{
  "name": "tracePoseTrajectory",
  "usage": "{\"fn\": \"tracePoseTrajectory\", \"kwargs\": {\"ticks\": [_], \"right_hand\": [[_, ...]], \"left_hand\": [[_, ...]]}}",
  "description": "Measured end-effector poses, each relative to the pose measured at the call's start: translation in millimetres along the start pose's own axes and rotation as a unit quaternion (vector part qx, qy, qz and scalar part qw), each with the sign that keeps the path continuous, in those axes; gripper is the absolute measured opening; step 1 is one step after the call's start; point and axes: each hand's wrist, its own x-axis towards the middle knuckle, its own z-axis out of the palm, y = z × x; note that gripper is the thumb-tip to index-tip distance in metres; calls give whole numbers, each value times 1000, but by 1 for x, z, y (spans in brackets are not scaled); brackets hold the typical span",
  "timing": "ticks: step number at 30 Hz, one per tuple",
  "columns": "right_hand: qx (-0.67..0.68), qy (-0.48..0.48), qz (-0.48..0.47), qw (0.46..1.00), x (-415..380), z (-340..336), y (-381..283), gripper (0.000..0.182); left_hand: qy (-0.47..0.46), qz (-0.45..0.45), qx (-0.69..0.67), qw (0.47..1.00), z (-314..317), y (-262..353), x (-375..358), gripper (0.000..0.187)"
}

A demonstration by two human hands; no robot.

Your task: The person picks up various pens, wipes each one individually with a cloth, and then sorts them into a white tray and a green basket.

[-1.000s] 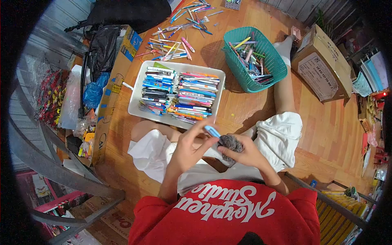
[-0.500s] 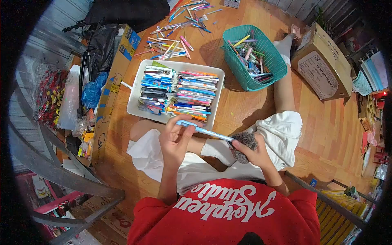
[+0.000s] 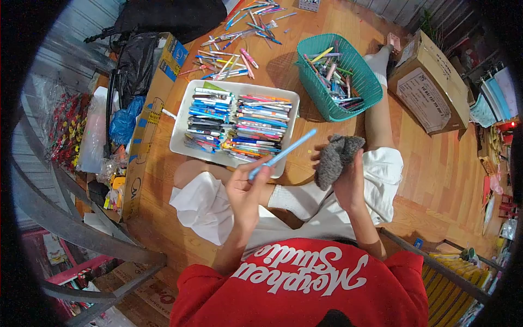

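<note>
Pinched in the fingers of my left hand (image 3: 245, 191) is a light blue pen (image 3: 291, 148), its far end tilted up to the right. My right hand (image 3: 351, 188) holds a crumpled, fuzzy grey cloth (image 3: 333, 166) over its palm and fingers. Pen and cloth are apart. Just ahead of my left hand lies a white tray (image 3: 182, 122) with two columns of pens (image 3: 261, 122) laid side by side. Beyond my right hand, a green basket (image 3: 357, 106) contains a jumble of pens and markers.
Loose pens (image 3: 229, 62) are scattered on the wooden floor (image 3: 436, 180) behind the tray. A long cardboard box (image 3: 144, 147) with plastic bags stands on the left. Another cardboard box (image 3: 430, 90) is at the right. A curved metal bar (image 3: 98, 234) crosses the lower left.
The blue pen has come away from the grey cloth and now points up to the right. My right hand has moved forward and turned, with the cloth showing more fully.
</note>
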Motion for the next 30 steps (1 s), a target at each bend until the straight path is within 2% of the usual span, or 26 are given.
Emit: {"fn": "tracePoseTrajectory", "kwargs": {"ticks": [3, 5, 6, 10, 15, 16, 17, 19, 22, 23, 24, 27, 30], "right_hand": [[-39, -33, -19, 999, -5, 19, 25, 49], [-253, -49, -30, 966, -9, 28, 31, 28], [-250, -39, -14, 967, -7, 26, 31, 25], [-255, 24, 5, 967, -1, 18, 30, 20], [-178, 176, -106, 962, 25, 18, -3, 19], [-151, 172, -131, 965, 30, 18, -16, 20], [-188, 160, -144, 958, 33, 11, -28, 25], [-113, 150, -180, 966, 32, 18, -33, 29], [-196, 91, -116, 969, 14, 9, -3, 32], [-232, 33, -97, 967, 8, 7, 17, 34], [-328, -25, -98, 939, -1, 18, 24, 36], [-225, -13, -11, 974, 0, 23, 38, 36], [-143, 58, -33, 987, 15, 25, 21, 33]], "left_hand": [[-42, -14, 23, 999, 9, -22, -14, 19], [-85, -11, 40, 996, 16, -31, -21, 19], [-66, 27, 54, 996, 22, -31, -21, 20], [-98, 24, 81, 992, 20, -23, -22, 21], [-101, 16, 74, 992, 20, -18, -26, 24], [-96, 16, 60, 993, 19, -19, -28, 24], [-91, 14, 47, 995, 17, -22, -30, 24], [-68, 7, 29, 997, 16, -24, -30, 23], [-23, -5, -2, 1000, 22, -23, -25, 21], [-29, 11, 17, 999, 24, -26, -25, 22], [-35, 27, 36, 998, 26, -30, -25, 22], [-76, 44, 87, 992, 21, -34, -28, 23], [-91, 30, 106, 990, 19, -32, -36, 24]]}}
